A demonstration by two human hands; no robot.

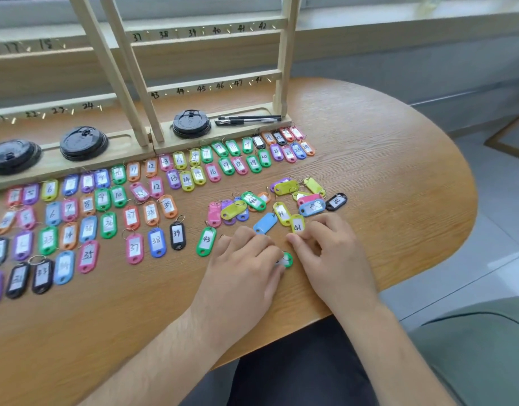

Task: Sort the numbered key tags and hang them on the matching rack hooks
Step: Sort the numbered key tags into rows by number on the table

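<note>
Key tags (156, 241) in many colours lie in rows on the wooden worktop (399, 159), starting just in front of the base of the wooden rack (211, 83) and running out from it toward me, their handwritten numbers facing up. I read numbers 37 to 48 along the rack's rails beside small hooks. On the rack's base sit black cup lids (191, 123), with two black pens (248, 119) lying near its right post. Further out from the rack, in front of that right post, a loose heap of tags (284, 197) is jumbled together, some overlapping and some face down, with a black tag 36 (336, 201) at its far side. Both hands are on the worktop at the heap's edge farthest from the rack. My left hand (246, 265) has its fingers curled and pinches a green tag (288, 259), of which only one end shows past the fingertips; I cannot read its number. My right hand (328, 250) is curled too, thumb and forefinger closed on the lower end of yellow tag 41 (298, 225). A blue tag (265, 223) lies face down just on the rack side of the left hand's knuckles, and green tag 43 (206, 241) lies beside that hand, apart from it.
</note>
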